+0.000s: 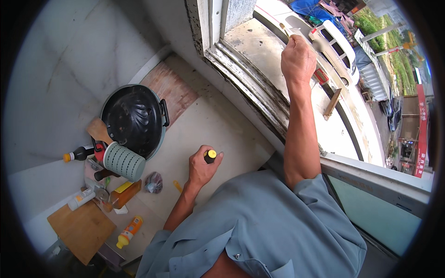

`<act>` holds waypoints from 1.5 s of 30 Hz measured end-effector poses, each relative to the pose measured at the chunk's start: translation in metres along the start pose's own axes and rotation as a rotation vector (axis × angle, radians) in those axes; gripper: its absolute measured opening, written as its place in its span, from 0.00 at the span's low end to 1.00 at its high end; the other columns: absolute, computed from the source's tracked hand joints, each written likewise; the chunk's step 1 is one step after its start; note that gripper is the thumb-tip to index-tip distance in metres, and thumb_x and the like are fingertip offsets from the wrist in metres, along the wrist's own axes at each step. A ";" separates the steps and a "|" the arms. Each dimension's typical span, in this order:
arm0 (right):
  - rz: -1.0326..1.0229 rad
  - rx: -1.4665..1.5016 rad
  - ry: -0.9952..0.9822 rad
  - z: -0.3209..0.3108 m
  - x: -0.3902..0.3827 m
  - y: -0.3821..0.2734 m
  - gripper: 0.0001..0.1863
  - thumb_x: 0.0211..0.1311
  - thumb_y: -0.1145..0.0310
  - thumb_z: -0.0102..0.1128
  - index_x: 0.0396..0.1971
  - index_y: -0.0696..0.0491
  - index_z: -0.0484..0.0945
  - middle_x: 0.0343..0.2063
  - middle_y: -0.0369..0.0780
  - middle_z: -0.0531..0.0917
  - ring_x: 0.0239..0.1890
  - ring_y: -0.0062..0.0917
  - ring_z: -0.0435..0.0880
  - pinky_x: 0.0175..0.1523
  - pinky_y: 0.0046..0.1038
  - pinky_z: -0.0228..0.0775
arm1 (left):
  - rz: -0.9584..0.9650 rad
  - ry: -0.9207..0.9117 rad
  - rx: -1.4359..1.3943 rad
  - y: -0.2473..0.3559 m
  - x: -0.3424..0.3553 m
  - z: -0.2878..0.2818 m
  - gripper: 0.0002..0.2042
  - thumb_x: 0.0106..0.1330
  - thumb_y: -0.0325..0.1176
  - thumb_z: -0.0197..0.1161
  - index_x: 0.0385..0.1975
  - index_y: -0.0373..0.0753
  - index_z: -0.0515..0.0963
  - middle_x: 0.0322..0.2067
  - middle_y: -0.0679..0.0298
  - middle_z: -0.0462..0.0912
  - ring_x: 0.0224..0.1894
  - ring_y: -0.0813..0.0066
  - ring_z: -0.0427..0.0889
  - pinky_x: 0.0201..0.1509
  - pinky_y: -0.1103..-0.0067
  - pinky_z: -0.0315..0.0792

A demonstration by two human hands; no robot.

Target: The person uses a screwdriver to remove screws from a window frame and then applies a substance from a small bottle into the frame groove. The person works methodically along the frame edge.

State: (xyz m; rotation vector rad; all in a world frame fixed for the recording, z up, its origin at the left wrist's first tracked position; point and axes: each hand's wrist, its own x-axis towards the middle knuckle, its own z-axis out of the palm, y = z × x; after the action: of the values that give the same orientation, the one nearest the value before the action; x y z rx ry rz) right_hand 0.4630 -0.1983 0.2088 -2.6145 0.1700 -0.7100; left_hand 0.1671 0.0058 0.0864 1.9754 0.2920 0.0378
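My left hand (201,167) is closed round a dark bottle (210,159) with a yellow cap, seen from above over the pale counter (232,139). My right arm stretches out through the window opening. Its hand (299,60) is a fist held above the pale outside ledge (252,39). A thin, light-coloured stick-like piece (288,31) with a brownish end juts from the fingers; I cannot make out its kind.
Left on the counter are a black-lidded pan (134,118), a grey-green perforated holder (124,161), an amber bottle (125,194), an orange bottle (130,231) and a wooden board (81,230). The window frame (250,88) borders the counter; a white van (333,51) stands outside.
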 end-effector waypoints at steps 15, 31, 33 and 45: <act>0.384 1.017 -0.637 -0.047 -0.064 -0.051 0.14 0.66 0.72 0.55 0.41 0.67 0.83 0.17 0.36 0.78 0.15 0.15 0.73 0.19 0.21 0.67 | -0.002 -0.011 0.009 0.000 0.000 0.001 0.15 0.60 0.36 0.76 0.34 0.35 0.77 0.24 0.59 0.80 0.25 0.67 0.78 0.36 0.72 0.76; 0.488 1.081 -0.771 -0.008 -0.043 -0.063 0.11 0.60 0.80 0.55 0.38 0.69 0.83 0.15 0.35 0.74 0.12 0.16 0.67 0.15 0.24 0.62 | 0.010 -0.019 0.001 0.001 0.002 0.005 0.15 0.60 0.35 0.76 0.35 0.35 0.77 0.23 0.59 0.80 0.25 0.67 0.78 0.35 0.72 0.76; 0.563 1.130 -0.753 -0.007 -0.045 -0.062 0.11 0.60 0.81 0.54 0.39 0.69 0.82 0.16 0.35 0.74 0.12 0.16 0.66 0.15 0.24 0.61 | 0.009 -0.020 0.002 0.001 0.002 0.004 0.15 0.60 0.36 0.76 0.35 0.35 0.77 0.23 0.59 0.80 0.25 0.67 0.79 0.35 0.72 0.76; 0.752 1.238 -0.725 -0.017 -0.058 -0.061 0.12 0.63 0.82 0.48 0.41 0.68 0.79 0.17 0.33 0.72 0.11 0.15 0.62 0.17 0.24 0.60 | 0.004 -0.004 0.020 -0.003 0.001 0.000 0.15 0.60 0.37 0.76 0.35 0.36 0.77 0.23 0.58 0.80 0.25 0.66 0.79 0.34 0.71 0.76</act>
State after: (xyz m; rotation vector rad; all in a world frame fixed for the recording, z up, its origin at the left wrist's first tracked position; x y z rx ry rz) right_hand 0.4049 -0.1366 0.2219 -1.2874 0.3216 0.3596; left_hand 0.1672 0.0068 0.0832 1.9954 0.2870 0.0330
